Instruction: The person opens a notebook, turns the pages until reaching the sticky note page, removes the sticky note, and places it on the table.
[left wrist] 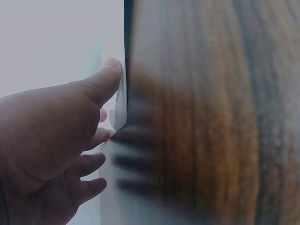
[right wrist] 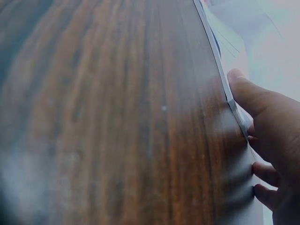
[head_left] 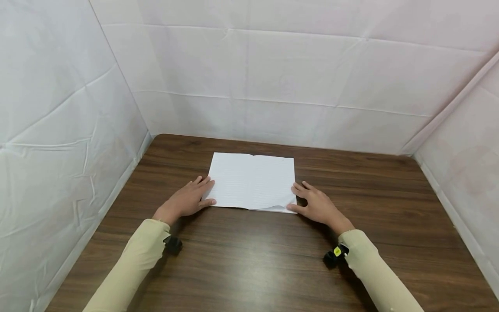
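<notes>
Hands [head_left: 187, 200] flanking open notebook [head_left: 252, 181]

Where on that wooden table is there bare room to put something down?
Bare wood lies along the near edge of the table between the two sleeves, on the right side out to the white wall, and in a strip behind the open notebook. It is crowded mid-table, where the left hand and right hand flank the notebook.

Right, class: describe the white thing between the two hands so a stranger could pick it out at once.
On the brown wooden table boxed in by white walls, look between the left hand and right hand. The open notebook lies flat there, the only white, faintly lined thing on the dark wood.
</notes>
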